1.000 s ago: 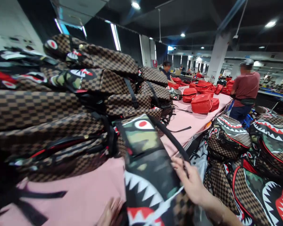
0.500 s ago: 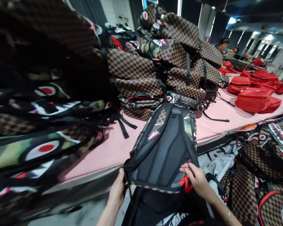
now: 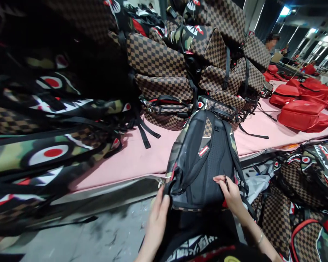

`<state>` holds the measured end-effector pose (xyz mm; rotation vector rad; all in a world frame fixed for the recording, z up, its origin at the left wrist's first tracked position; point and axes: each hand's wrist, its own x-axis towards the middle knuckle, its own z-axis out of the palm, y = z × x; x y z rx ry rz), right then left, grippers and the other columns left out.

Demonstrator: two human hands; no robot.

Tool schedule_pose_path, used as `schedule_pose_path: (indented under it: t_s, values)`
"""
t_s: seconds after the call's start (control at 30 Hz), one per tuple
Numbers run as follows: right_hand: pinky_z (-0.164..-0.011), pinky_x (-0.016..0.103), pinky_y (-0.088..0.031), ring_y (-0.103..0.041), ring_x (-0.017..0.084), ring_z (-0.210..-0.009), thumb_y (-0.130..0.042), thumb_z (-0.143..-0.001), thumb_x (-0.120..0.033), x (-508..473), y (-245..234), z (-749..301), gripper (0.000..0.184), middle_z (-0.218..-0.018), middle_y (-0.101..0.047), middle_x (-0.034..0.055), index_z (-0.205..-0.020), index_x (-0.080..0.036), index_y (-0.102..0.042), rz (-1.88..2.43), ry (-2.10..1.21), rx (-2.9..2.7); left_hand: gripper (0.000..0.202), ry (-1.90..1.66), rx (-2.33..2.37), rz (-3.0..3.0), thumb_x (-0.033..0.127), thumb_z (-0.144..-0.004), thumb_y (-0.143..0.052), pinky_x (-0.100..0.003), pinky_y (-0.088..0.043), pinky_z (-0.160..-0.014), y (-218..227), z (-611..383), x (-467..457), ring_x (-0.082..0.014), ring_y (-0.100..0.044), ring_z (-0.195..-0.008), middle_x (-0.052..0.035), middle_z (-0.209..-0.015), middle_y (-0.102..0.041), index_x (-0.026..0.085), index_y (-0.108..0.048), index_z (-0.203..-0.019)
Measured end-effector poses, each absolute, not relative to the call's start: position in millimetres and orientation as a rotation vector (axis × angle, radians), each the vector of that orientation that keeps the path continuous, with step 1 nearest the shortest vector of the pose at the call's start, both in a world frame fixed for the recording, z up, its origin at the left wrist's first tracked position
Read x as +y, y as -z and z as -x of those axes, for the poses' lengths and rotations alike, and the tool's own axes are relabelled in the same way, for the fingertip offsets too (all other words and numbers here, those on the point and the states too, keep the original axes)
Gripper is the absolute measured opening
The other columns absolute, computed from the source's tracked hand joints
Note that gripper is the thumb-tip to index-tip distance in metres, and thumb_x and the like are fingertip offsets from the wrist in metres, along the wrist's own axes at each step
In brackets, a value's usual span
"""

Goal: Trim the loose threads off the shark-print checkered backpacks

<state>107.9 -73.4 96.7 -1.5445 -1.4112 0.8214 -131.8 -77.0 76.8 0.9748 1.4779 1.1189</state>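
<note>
A backpack (image 3: 205, 160) lies back-side up, its black mesh panel and straps facing me, half on the pink table (image 3: 142, 156) and half over its near edge. My left hand (image 3: 160, 213) grips the bag's lower left corner, fingers closed on the edge. My right hand (image 3: 231, 193) rests on the lower right of the back panel, fingers pinched round a thin dark tool that I cannot name.
Tall piles of brown checkered shark-mouth backpacks (image 3: 180, 62) fill the table behind and to the left (image 3: 43, 120). Red bags (image 3: 300, 112) lie further along. More shark backpacks (image 3: 306, 182) are heaped on the floor at right. A person (image 3: 272, 42) stands far back.
The backpack has shifted a little right and closer to the pile. My left hand moved up onto its lower left corner, and my right hand slid onto the back panel.
</note>
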Motion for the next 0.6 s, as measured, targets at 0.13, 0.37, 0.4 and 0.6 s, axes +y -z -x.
schedule_pose_path:
  t_s: [0.13,0.37,0.4,0.6]
  values:
    - [-0.089,0.033,-0.046,-0.061,0.019,-0.096,-0.042,-0.090,-0.036,-67.7,-104.5,-103.7,0.029,-0.100,-0.066,0.0084,-0.100,-0.017,-0.062,1.544,-0.739,-1.373,0.063,-0.882,1.497,-1.142,0.050,-0.080,-0.052,-0.040,-0.020,-0.111,-67.1,112.0,-98.4,-0.0236,-0.033,-0.131,-0.0044,-0.142,-0.041,0.025,-0.037,-0.136]
    - [-0.081,0.031,-0.048,-0.061,0.017,-0.086,-0.045,-0.088,-0.042,-62.7,-95.7,-109.6,0.035,-0.095,-0.066,0.0081,-0.104,-0.016,-0.060,1.564,-0.822,-1.218,0.046,-0.655,1.252,-1.171,0.041,-0.078,-0.051,-0.040,-0.035,-0.103,-47.6,82.0,-96.5,-0.0265,-0.050,-0.118,-0.0085,-0.120,-0.062,0.019,-0.055,-0.119]
    - [-0.080,0.031,-0.048,-0.062,0.017,-0.084,-0.046,-0.087,-0.044,-63.2,-94.1,-111.0,0.037,-0.094,-0.066,0.0088,-0.104,-0.015,-0.061,1.541,-0.867,-1.165,0.047,-0.682,1.283,-1.207,0.040,-0.077,-0.052,-0.040,-0.034,-0.103,-49.3,82.6,-92.9,-0.0265,-0.050,-0.118,-0.0090,-0.122,-0.060,0.019,-0.054,-0.120]
    - [-0.068,0.029,-0.052,-0.066,0.017,-0.074,-0.053,-0.080,-0.054,-65.5,-104.7,-106.7,0.045,-0.095,-0.067,0.0127,-0.096,-0.013,-0.062,1.360,-1.244,-0.960,0.047,-0.969,1.263,-1.394,0.039,-0.074,-0.061,-0.038,-0.040,-0.096,-79.5,92.1,-69.9,-0.0257,-0.055,-0.106,-0.0099,-0.119,-0.058,0.021,-0.056,-0.117]
